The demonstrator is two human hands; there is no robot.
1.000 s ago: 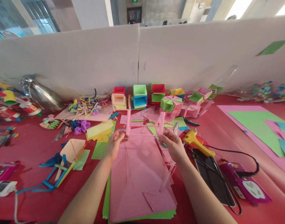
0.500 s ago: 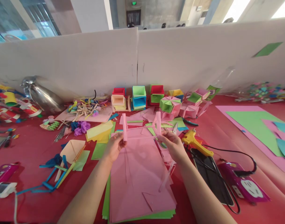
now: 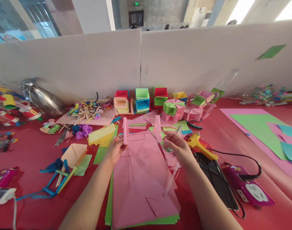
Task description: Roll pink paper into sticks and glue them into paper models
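Note:
My left hand pinches the left upright of a frame made of folded pink paper strips, held above a stack of pink paper sheets. Thin crossbars run from that upright to a second one on the right. My right hand is just beside the right upright, apart from it, with fingers loosely curled and nothing visible in them. Green sheets stick out under the pink stack, and a narrow folded strip lies on top.
A yellow glue gun lies right of my right hand, near a dark tablet-like device and a purple power strip. Coloured paper boxes line the white partition. Blue strips and a peach box lie left. A metal jug stands behind.
My right hand has let go of the right upright and moved slightly away from it. The frame has shifted a little to the left in my left hand.

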